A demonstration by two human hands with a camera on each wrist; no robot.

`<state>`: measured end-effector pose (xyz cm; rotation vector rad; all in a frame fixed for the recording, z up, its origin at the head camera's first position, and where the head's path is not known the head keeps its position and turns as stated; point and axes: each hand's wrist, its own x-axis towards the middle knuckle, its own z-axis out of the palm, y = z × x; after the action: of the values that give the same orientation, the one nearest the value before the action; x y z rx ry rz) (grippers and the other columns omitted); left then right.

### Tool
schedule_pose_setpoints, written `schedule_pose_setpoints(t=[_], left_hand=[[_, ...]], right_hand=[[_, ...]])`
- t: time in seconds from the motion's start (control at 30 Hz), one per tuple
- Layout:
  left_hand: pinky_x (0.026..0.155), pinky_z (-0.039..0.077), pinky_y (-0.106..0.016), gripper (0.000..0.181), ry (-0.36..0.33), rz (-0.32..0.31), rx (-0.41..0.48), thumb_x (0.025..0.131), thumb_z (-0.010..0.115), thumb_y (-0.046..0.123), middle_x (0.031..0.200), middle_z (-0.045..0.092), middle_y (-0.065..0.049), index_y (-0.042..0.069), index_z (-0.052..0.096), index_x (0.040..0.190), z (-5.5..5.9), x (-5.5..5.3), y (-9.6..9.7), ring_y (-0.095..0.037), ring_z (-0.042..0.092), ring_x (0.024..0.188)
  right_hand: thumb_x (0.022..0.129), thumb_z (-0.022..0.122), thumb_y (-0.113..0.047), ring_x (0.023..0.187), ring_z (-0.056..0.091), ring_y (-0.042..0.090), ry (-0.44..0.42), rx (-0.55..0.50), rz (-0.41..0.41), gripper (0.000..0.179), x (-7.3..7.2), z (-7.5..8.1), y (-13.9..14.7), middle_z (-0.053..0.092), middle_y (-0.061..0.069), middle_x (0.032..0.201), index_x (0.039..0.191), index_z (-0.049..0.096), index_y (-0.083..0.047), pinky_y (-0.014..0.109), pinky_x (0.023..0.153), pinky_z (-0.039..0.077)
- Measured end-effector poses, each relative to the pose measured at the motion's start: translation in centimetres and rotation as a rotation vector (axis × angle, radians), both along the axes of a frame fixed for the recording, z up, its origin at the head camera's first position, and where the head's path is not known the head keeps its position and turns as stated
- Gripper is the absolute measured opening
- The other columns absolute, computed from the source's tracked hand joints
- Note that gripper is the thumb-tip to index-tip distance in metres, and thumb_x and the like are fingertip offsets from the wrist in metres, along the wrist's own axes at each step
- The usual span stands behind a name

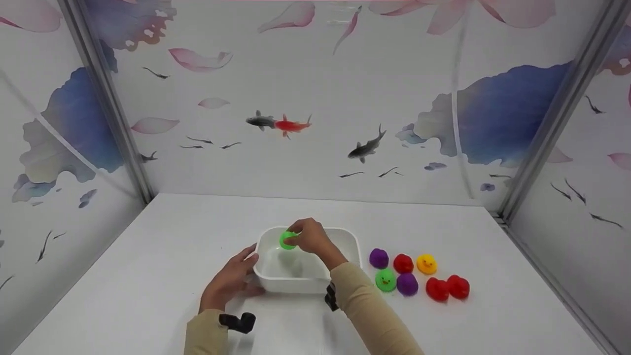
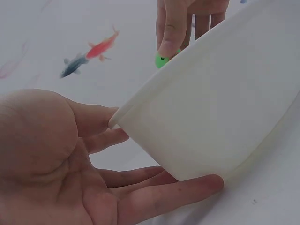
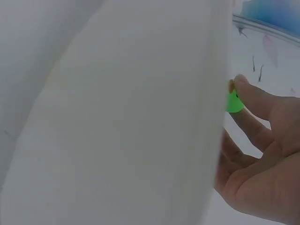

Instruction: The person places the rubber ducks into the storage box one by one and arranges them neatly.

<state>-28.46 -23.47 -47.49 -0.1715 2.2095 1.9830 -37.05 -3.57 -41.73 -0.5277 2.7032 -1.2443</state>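
Observation:
Over the left part of a white plastic tub [image 1: 308,285], my right hand [image 1: 310,237] pinches a small green toy duck [image 1: 287,240] between thumb and fingers. In the right wrist view, the tub's wall partly hides the duck [image 3: 234,102] and some of the fingers. My left hand [image 1: 231,276] holds the tub at its left end. The left wrist view has the thumb [image 2: 96,119] at the tub's rim and a finger [image 2: 173,197] stretched along its lower edge. No toys show on the visible part of the tub's floor.
Right of the tub on the white table [image 1: 197,217] lie several toy ducks: purple [image 1: 379,258], [image 1: 407,284] purple ones, a green duck [image 1: 386,280], a yellow duck [image 1: 427,264] and red ones [image 1: 403,264]. Printed panels [image 1: 315,162] enclose the table's back and sides.

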Motion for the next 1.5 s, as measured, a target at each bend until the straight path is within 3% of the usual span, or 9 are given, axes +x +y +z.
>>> schedule_pose_setpoints(t=[0.33,0.67,0.87,1.1,1.23,1.5], left_hand=[[0.090,0.060,-0.053,0.055,-0.007,-0.025,0.019,0.108,0.043,0.031,0.153,0.044,-0.027,0.016,0.028,0.159,0.0,-0.2,0.8,-0.044,0.049,0.137],[0.090,0.060,-0.054,0.056,0.005,-0.051,0.010,0.108,0.043,0.031,0.153,0.044,-0.028,0.014,0.027,0.160,-0.2,-0.4,1.0,-0.045,0.049,0.137],[0.091,0.059,-0.053,0.057,0.006,-0.062,0.009,0.108,0.042,0.030,0.153,0.042,-0.029,0.013,0.026,0.160,0.0,-0.3,1.2,-0.045,0.049,0.137],[0.090,0.060,-0.054,0.055,0.009,-0.055,0.020,0.109,0.042,0.028,0.154,0.041,-0.028,0.013,0.026,0.160,0.1,-0.3,1.0,-0.045,0.049,0.137],[0.091,0.059,-0.055,0.055,-0.003,-0.032,0.026,0.109,0.042,0.027,0.154,0.042,-0.027,0.014,0.027,0.160,0.0,-0.1,0.6,-0.045,0.049,0.137],[0.090,0.060,-0.054,0.056,0.015,-0.005,0.001,0.108,0.043,0.029,0.153,0.044,-0.027,0.014,0.027,0.159,0.1,0.1,-0.2,-0.045,0.048,0.138]], right_hand=[[0.085,0.081,-0.016,0.095,0.072,0.027,-0.119,-0.051,-0.088,0.031,-0.2,-2.0,-1.1,0.071,0.018,0.117,0.111,0.074,-0.001,0.034,0.076,0.063],[0.085,0.081,-0.013,0.087,0.068,0.020,-0.125,0.018,-0.100,0.030,-0.2,-2.8,-1.4,0.072,0.015,0.110,0.112,0.074,-0.001,0.032,0.075,0.062],[0.086,0.080,-0.015,0.094,0.068,0.023,-0.157,0.002,-0.078,0.034,-0.4,-3.2,-1.0,0.072,0.016,0.114,0.115,0.072,0.001,0.036,0.083,0.062],[0.087,0.079,-0.019,0.108,0.067,0.026,-0.117,0.041,-0.004,0.038,-0.3,-1.7,0.0,0.070,0.017,0.121,0.119,0.071,0.000,0.032,0.084,0.062],[0.089,0.077,-0.018,0.118,0.065,0.031,-0.112,0.018,0.029,0.037,0.0,-1.0,0.6,0.067,0.019,0.129,0.121,0.070,-0.002,0.039,0.092,0.060],[0.091,0.075,-0.017,0.111,0.070,0.028,-0.049,-0.080,0.125,0.034,1.4,1.4,2.9,0.067,0.014,0.128,0.123,0.070,-0.007,0.042,0.093,0.060]])
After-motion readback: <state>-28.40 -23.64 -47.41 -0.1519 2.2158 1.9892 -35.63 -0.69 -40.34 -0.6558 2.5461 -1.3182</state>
